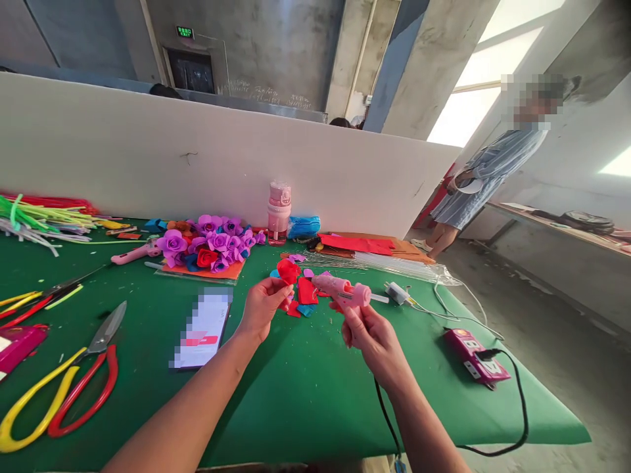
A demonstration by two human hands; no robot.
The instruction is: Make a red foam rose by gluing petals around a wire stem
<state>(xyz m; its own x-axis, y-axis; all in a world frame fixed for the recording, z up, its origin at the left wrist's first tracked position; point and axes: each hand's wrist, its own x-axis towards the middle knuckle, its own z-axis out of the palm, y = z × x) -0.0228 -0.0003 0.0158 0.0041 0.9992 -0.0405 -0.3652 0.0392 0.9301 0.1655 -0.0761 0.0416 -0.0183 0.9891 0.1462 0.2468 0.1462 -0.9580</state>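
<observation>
My left hand [266, 303] pinches a red petal piece [288, 270] between thumb and fingers, above the green tabletop [296, 387]. To its right, my right hand [365, 328] is wrapped round a pink glue gun [340, 289], whose nozzle points left toward the petal. A white glue stick [379, 299] pokes out of the gun's back end. Beneath and between the hands lie loose red pieces [306, 291] and blue pieces [307, 310]. Whether the nozzle touches the petal I cannot tell.
Purple flowers [227, 236] are heaped behind a phone [203, 328]. Scissors [98, 355] lie at the left. A pink bottle [279, 213] stands by the white partition [197, 151]. At the right sit a power strip [476, 358] and a charger [398, 293]. A person [497, 164] stands beyond.
</observation>
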